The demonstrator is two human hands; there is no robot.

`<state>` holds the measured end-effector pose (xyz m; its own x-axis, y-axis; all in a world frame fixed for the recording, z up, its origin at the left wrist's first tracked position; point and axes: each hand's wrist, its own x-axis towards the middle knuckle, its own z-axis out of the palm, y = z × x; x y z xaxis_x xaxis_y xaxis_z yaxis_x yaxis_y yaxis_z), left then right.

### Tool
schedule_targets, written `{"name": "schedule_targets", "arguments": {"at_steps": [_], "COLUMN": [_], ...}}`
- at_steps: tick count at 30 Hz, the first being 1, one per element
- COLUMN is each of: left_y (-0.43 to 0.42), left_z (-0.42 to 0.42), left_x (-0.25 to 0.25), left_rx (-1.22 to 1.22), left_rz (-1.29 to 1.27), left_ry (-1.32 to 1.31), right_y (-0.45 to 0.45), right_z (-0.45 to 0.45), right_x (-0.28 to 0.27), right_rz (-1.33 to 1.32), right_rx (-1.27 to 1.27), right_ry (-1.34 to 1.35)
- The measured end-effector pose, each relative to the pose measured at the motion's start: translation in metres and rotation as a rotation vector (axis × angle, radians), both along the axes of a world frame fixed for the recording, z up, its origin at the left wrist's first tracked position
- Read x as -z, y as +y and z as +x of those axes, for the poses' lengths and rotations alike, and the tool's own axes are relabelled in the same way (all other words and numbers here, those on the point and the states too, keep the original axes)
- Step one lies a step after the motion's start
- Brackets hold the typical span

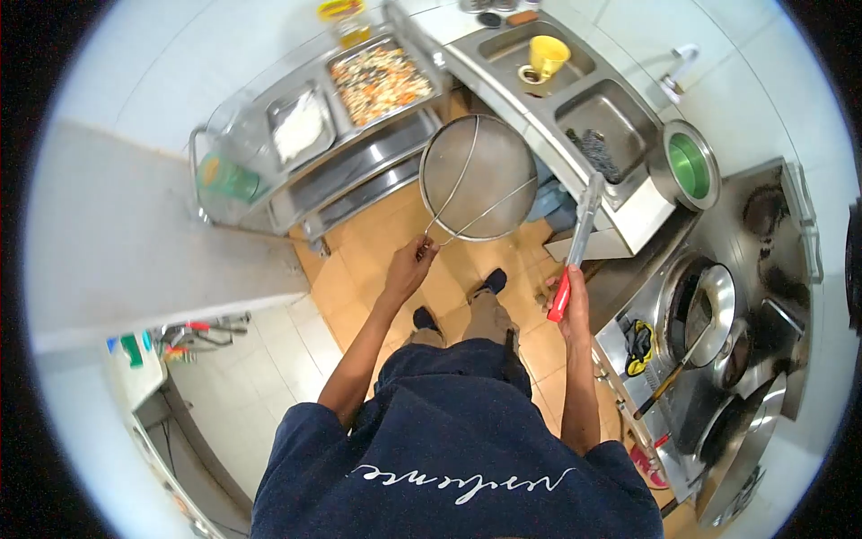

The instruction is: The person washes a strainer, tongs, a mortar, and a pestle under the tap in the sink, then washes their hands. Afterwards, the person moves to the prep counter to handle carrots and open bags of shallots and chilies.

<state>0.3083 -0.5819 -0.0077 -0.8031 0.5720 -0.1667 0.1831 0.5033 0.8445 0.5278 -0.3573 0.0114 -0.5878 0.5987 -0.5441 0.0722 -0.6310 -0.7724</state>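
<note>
A large round mesh strainer point(480, 178) hangs over the tiled floor, its wire handle gripped in my left hand point(415, 265). On the other side, my right hand point(570, 301) is closed on the red handle of metal tongs point(584, 229), which point up toward the sink edge. Strainer and tongs are apart. Left of the strainer, a metal tray of chopped mixed food point(379, 83) and a smaller tray with something white point(299, 126) stand on a metal cart point(359, 157).
A double sink point(579, 99) holds a yellow cup point(548, 56) and a dark scrubber. Beside it stands a metal pot point(687, 166), green inside. The stove point(763, 242) at the right bears a wok and a ladle point(669, 391). A green container point(229, 177) is on the cart's left end.
</note>
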Motion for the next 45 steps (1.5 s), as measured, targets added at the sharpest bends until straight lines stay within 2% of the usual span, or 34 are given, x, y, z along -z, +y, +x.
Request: {"name": "schedule_targets", "arguments": {"at_steps": [4, 6, 9, 11, 12, 16, 18, 19, 21, 25, 28, 30, 31, 32, 33, 34, 36, 40, 42, 45], "left_y": [-0.094, -0.132, -0.185, -0.209, -0.229, -0.268, -0.287, -0.295, -0.309, -0.344, -0.379, -0.408, -0.425, -0.442, -0.451, -0.466, -0.496, -0.559, -0.59, -0.63], "left_z": [0.032, 0.054, 0.088, 0.112, 0.147, 0.206, 0.231, 0.242, 0.265, 0.294, 0.31, 0.323, 0.33, 0.336, 0.34, 0.343, 0.355, 0.368, 0.376, 0.372], "left_x": [-0.011, -0.015, 0.017, 0.009, 0.005, 0.012, 0.012, 0.012, 0.006, 0.012, 0.021, 0.031, 0.035, 0.039, 0.021, 0.015, 0.011, 0.021, 0.023, 0.03], "left_rx": [-0.132, -0.231, -0.404, -0.511, -0.638, -0.845, -0.929, -0.987, -1.056, -1.192, -1.289, -1.332, -1.355, -1.376, -1.4, -1.4, -1.442, -1.463, -1.493, -1.467], "left_rz": [-0.074, -0.089, -0.039, -0.032, -0.041, -0.033, -0.005, 0.029, 0.06, 0.115, 0.166, 0.192, 0.172, 0.152, 0.159, 0.158, 0.297, 0.284, 0.271, 0.254], "left_ry": [-0.004, -0.001, 0.016, -0.007, -0.039, -0.017, -0.048, -0.072, -0.071, -0.034, -0.023, -0.017, -0.019, -0.019, -0.054, -0.045, -0.169, -0.068, -0.129, -0.128], "right_y": [-0.047, -0.066, -0.092, -0.111, -0.121, -0.145, -0.154, -0.163, -0.184, -0.22, -0.253, -0.278, -0.293, -0.307, -0.325, -0.342, -0.372, -0.441, -0.468, -0.511], "right_z": [-0.006, -0.007, -0.01, -0.015, -0.017, -0.022, -0.029, -0.029, -0.026, -0.031, -0.04, -0.047, -0.049, -0.052, -0.055, -0.059, -0.063, -0.072, -0.071, -0.083], "right_x": [0.017, 0.026, 0.035, 0.03, 0.026, 0.01, 0.014, 0.012, 0.009, 0.015, 0.018, 0.013, 0.008, 0.001, -0.005, -0.006, -0.01, -0.012, -0.031, -0.042], "right_rz": [-0.116, -0.04, -0.01, 0.045, 0.039, 0.129, 0.41, 0.418, 0.648, 0.637, 0.809, 1.027, 1.032, 0.859, 0.685, 0.684, 1.008, 1.184, 1.341, 1.395], "right_rx": [-0.172, -0.339, -0.487, -0.59, -0.7, -0.968, -1.196, -1.224, -1.242, -1.322, -1.333, -1.334, -1.337, -1.38, -1.413, -1.412, -1.458, -1.37, -1.415, -1.399], "right_ry": [-0.031, -0.015, -0.069, -0.052, -0.053, -0.158, -0.153, -0.149, -0.185, -0.123, -0.005, 0.2, 0.209, 0.125, 0.042, 0.05, 0.246, 0.321, 0.308, 0.334]}}
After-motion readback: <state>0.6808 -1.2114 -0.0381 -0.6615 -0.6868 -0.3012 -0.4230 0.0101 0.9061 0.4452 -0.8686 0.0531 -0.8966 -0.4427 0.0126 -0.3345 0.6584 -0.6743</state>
